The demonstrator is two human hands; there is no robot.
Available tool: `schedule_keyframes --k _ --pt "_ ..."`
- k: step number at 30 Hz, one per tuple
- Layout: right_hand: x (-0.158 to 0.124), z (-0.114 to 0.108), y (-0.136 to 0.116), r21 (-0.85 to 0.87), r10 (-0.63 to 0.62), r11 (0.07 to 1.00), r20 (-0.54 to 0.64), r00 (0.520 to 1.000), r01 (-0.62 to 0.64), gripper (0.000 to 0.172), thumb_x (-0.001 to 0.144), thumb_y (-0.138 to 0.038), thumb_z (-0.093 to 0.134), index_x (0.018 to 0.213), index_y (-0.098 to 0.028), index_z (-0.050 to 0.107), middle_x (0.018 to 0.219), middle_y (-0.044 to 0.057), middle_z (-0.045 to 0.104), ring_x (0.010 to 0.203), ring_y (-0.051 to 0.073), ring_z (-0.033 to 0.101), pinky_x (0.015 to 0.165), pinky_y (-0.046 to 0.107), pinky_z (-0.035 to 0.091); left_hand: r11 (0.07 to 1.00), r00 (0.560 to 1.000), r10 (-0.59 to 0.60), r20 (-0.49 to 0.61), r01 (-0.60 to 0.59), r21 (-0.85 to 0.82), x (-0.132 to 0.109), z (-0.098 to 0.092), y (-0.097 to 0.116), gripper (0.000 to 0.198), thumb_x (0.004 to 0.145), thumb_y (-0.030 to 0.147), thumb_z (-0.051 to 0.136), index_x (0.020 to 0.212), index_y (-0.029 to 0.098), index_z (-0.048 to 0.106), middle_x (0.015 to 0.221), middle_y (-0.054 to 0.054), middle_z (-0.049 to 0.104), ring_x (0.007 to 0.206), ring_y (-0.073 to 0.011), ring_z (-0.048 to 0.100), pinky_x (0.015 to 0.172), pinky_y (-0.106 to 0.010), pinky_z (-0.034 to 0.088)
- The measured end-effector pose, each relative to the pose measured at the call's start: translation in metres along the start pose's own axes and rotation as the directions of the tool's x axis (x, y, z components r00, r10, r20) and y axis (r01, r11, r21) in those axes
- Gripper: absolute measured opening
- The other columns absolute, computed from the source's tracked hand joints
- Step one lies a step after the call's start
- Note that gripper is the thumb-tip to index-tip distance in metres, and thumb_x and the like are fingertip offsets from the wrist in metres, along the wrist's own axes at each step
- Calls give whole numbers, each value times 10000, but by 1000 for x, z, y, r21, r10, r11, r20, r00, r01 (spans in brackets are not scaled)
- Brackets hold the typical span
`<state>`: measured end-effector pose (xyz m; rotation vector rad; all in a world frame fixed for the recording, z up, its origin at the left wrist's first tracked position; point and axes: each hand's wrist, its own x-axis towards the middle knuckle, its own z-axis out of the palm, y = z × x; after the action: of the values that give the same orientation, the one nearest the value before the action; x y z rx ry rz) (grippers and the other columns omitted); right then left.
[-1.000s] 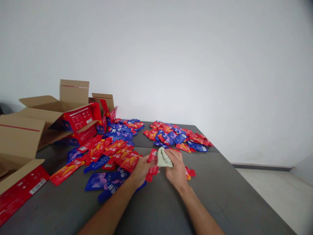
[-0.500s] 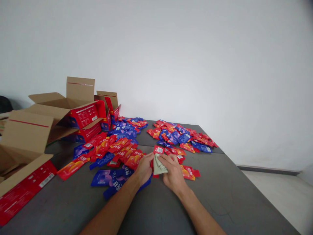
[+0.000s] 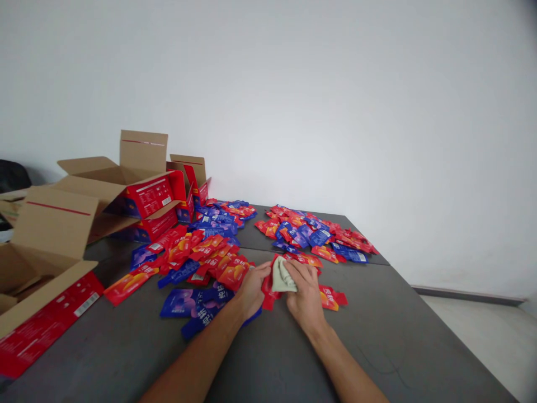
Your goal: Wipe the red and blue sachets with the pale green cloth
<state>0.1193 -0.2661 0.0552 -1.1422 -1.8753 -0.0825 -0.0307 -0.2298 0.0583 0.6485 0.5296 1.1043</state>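
From my end I have both hands together over the middle of the tabletop [image 3: 377, 336], well in from its right edge. My left hand [image 3: 251, 291] is closed, fingers pinching the left side of a red pouch [image 3: 267, 298]; I take that grip to be what steadies it, leaving most of its face free. My right hand [image 3: 305, 291] is curled, not spread, around a folded pale cloth [image 3: 283, 275] that lies against the pouch; folding likely gives it a firmer pad. I cannot tell whether the pouch touches the tabletop beneath.

Just right of my right hand, another pouch [image 3: 333, 297] lies flat. A mixed pile [image 3: 312, 226] sits by the far right corner, apart from the left-hand heap [image 3: 218, 263], which stretches from the far edge towards me; the gap between would keep the two groups from mixing, I judge. Two blue pouches lie nearest me, beside my left forearm. Along the left stand open cartons [image 3: 146, 198], flaps spread, which leaves their mouths within reach.
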Motion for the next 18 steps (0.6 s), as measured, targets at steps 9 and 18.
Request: schedule_keyframes --k 9,18 --pt "-1 5 -25 154 -99 987 350 932 47 738 634 66 514 1282 -266 633 1214 44 670 1010 257 535 867 410 496 994 988 111 -107 -111 6 7 -18 6 250 708 207 726 946 150 680 822 -57 726 746 -186 691 682 -272 512" --pt "1 0 -5 163 29 986 8 1000 -30 652 706 43 487 1261 -264 641 1225 65 658 1105 259 556 954 452 461 976 925 205 -321 -170 133 10 -23 14 340 621 158 699 954 174 633 733 -9 692 591 -155 641 578 -264 496"
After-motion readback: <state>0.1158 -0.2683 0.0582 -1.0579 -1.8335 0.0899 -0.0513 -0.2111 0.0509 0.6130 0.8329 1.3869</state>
